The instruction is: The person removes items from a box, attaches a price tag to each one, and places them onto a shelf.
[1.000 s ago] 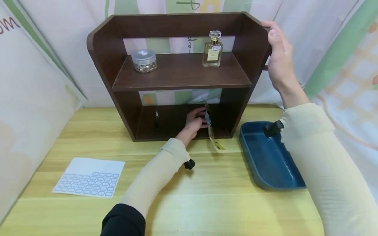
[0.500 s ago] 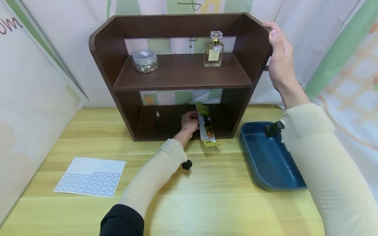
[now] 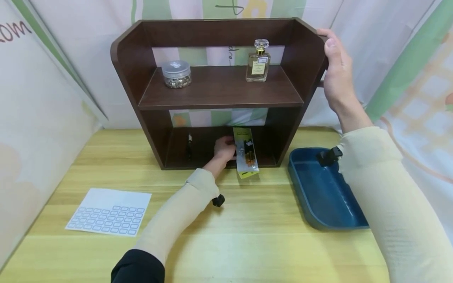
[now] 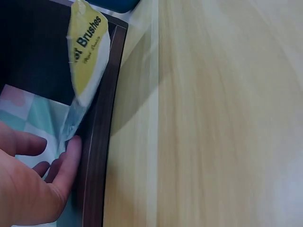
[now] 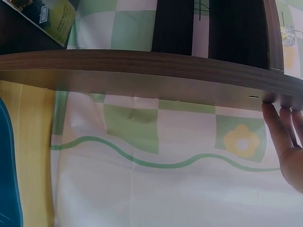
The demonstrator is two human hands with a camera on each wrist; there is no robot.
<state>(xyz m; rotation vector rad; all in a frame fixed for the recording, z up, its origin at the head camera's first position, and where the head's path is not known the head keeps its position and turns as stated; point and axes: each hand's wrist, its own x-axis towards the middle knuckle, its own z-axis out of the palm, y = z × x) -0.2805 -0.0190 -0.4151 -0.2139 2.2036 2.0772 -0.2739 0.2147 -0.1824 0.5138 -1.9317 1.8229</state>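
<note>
A flat clear and yellow package of brushes [image 3: 245,153], printed "Brushes", lies tilted at the lower tier's front edge, its near end sticking out past it. My left hand [image 3: 223,147] holds its left edge; in the left wrist view my thumb and fingers [image 4: 71,151] meet its side, the exact contact partly hidden. Yellow shows on the package's end [image 4: 87,42] there. At the upper right of the dark brown two-tier shelf [image 3: 219,100], my right hand [image 3: 337,74] grips the side board, with fingertips against its outer face in the right wrist view.
On the upper tier stand a clear lidded jar [image 3: 177,74] and a perfume bottle [image 3: 258,63]. A dark pen [image 3: 190,145] lies on the lower tier at left. A blue tray [image 3: 327,188] sits right of the shelf, and a label sheet [image 3: 109,212] lies front left.
The package has turned from edge-on to face up and tipped toward the table. My left hand has shifted slightly left with it. The right hand stays on the shelf side.
</note>
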